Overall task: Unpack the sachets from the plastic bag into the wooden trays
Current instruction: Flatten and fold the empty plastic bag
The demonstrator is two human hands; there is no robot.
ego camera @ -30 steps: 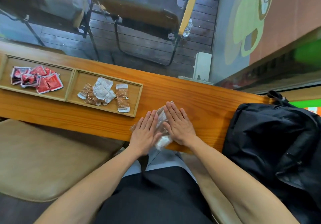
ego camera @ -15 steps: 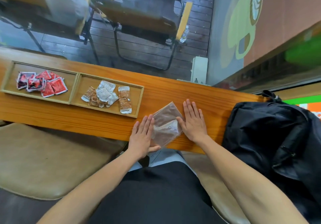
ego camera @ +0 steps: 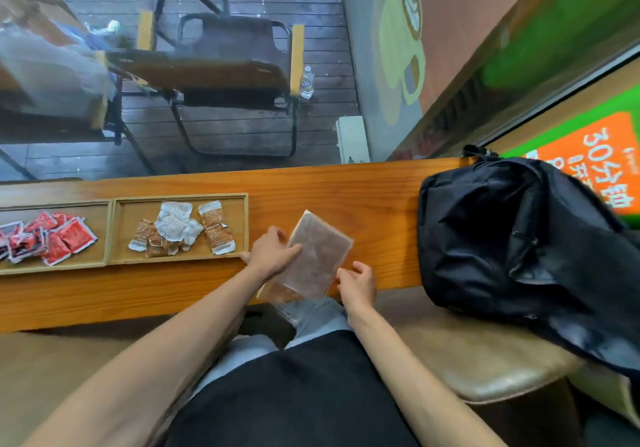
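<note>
A clear plastic bag (ego camera: 320, 254) lies flat on the wooden counter (ego camera: 374, 204), its near end hanging over the front edge. My left hand (ego camera: 272, 252) rests on the bag's left edge with its fingers laid across the film. At the bag's near right edge, my right hand (ego camera: 358, 278) pinches the film with curled fingers. Left of the bag is a wooden tray (ego camera: 239, 224) holding brown and white sachets (ego camera: 176, 228). A second wooden tray (ego camera: 100, 218) further left holds red sachets (ego camera: 52, 240).
A black backpack (ego camera: 519, 238) lies on the padded bench (ego camera: 485, 360) at the right, against the counter's end. Beyond the counter, through glass, stand a folding chair (ego camera: 235, 65) and a water bottle (ego camera: 306, 82) on a dark deck.
Both hands lay flat beside the bag half a second ago. Now the left hand is on top of the bag's left edge and the right hand has drawn back, curled at its near right edge.
</note>
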